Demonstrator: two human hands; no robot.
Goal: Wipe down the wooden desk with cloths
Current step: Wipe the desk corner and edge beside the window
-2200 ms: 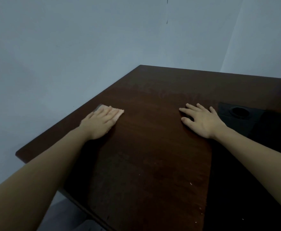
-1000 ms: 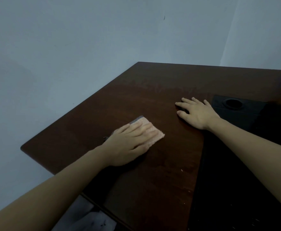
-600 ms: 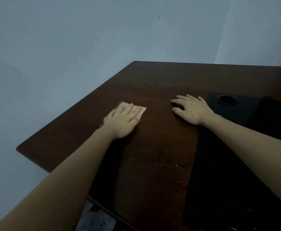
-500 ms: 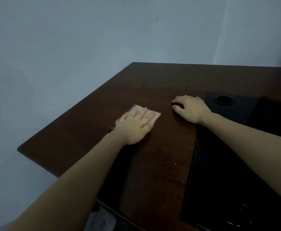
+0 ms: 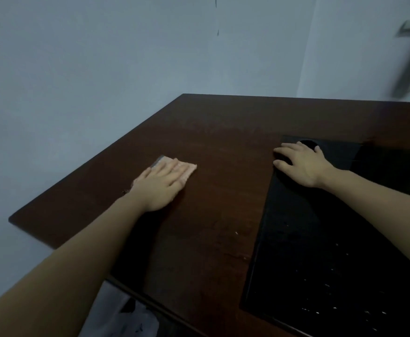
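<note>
With your left hand [image 5: 159, 184] pressed flat-fingered on the cloth [image 5: 187, 169] at centre left of the desk [image 5: 223, 147], wipe rightward toward your idle, loosely spread right hand [image 5: 301, 164].

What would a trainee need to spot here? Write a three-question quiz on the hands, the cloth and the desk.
1. True or false: the left hand lies flat on the cloth.
2. The right hand rests on: A) the bare wood of the desk, B) the black mat, C) the cloth.
3. Fill in: the cloth lies nearer the desk's ___ edge.

Key: 1 true. 2 B. 3 left.
</note>
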